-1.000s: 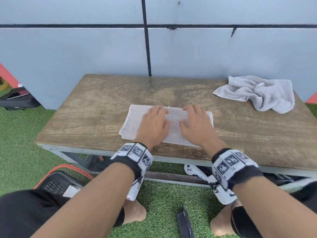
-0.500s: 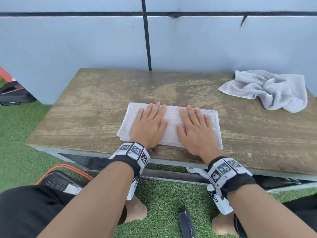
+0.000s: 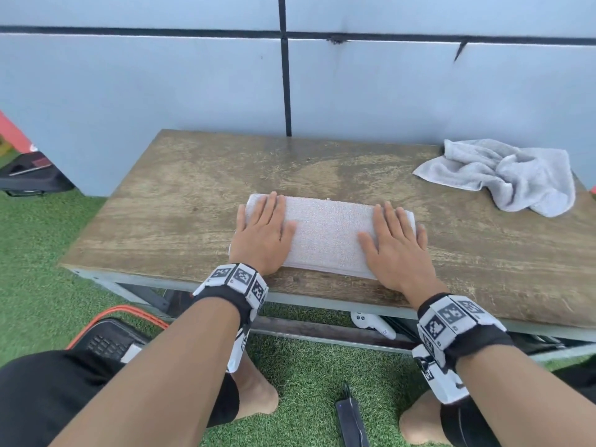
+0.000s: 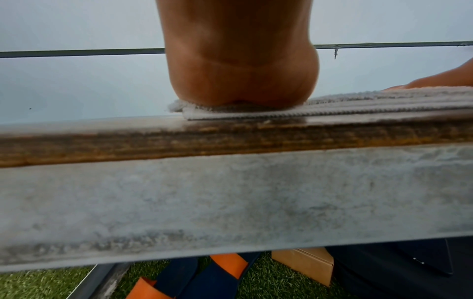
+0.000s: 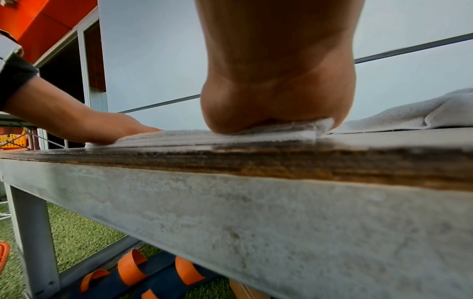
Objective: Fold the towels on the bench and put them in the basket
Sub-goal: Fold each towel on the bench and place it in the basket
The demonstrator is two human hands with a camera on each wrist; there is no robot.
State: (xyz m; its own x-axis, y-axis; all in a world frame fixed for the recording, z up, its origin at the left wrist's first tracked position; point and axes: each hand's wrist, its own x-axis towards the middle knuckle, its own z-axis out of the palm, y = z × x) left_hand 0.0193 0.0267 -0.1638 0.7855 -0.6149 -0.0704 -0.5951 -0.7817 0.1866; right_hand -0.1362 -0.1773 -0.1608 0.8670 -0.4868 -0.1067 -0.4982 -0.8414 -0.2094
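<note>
A white towel [image 3: 325, 235] folded into a flat rectangle lies near the front edge of the wooden bench [image 3: 180, 201]. My left hand [image 3: 263, 233] presses flat on its left end and my right hand [image 3: 395, 245] presses flat on its right end, fingers straight. In the left wrist view the heel of the left hand [image 4: 240, 81] sits on the layered towel [image 4: 332, 110]. In the right wrist view the right hand [image 5: 279, 89] presses the towel [image 5: 194, 136] the same way. A crumpled grey towel [image 3: 512, 175] lies at the bench's far right. No basket shows clearly.
A pale blue wall [image 3: 161, 91] stands right behind the bench. Green turf [image 3: 35, 253] surrounds it. A black case with an orange rim [image 3: 109, 337] sits by my left knee, a white controller [image 3: 374, 324] lies under the bench, and a dark strap [image 3: 351, 421] lies between my knees.
Both hands have slid apart from the towel's middle to its two ends, smoothing it flat. The towel now shows bare in the middle.
</note>
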